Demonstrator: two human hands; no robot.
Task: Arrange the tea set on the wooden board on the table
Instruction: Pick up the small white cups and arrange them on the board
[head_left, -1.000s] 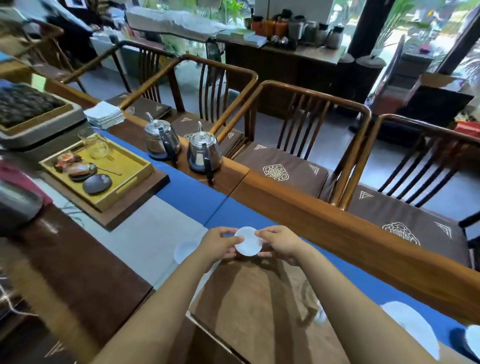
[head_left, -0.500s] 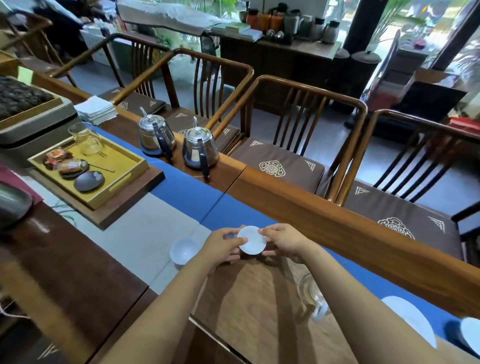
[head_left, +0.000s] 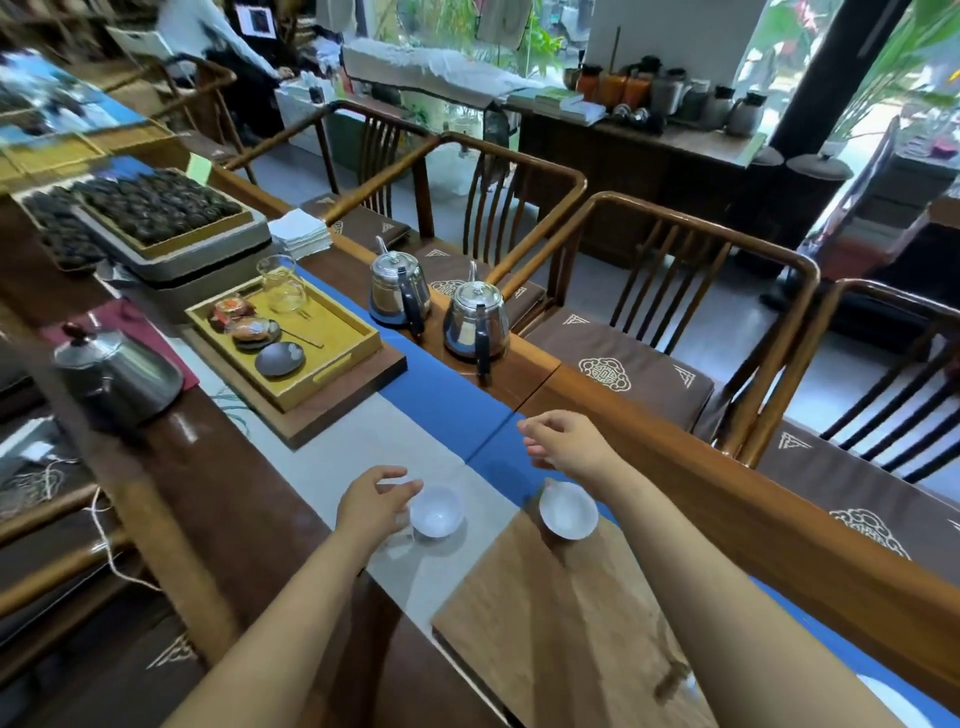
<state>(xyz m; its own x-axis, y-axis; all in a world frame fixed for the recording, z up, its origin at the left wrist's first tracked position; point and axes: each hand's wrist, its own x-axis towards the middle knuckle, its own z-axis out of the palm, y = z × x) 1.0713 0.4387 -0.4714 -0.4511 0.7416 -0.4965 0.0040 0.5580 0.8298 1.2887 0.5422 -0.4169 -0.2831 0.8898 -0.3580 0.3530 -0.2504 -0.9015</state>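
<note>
From the head view I'm looking along a long table (head_left: 218, 499) laid with a blue and pale runner (head_left: 441, 410), chairs lined up on the far side. The board (head_left: 566, 613) lies near me on the runner. One white cup (head_left: 568, 511) sits at the board's far corner, close to its edge. A second cup (head_left: 436, 511) stands off the board on the pale cloth, just to the left. My left hand (head_left: 371, 506) is beside that cup with fingers apart and curled toward its rim; I can't tell if they touch it. My right hand (head_left: 563, 441) hovers above and beyond the board cup, fingers loosely spread, holding nothing. I judge the step in hand is fetching the second cup; the next move calls for a light pinch on the rim and a short carry rightward onto the board. The board's middle lies bare, so there's room. The placed cup near the edge wants care.
</note>
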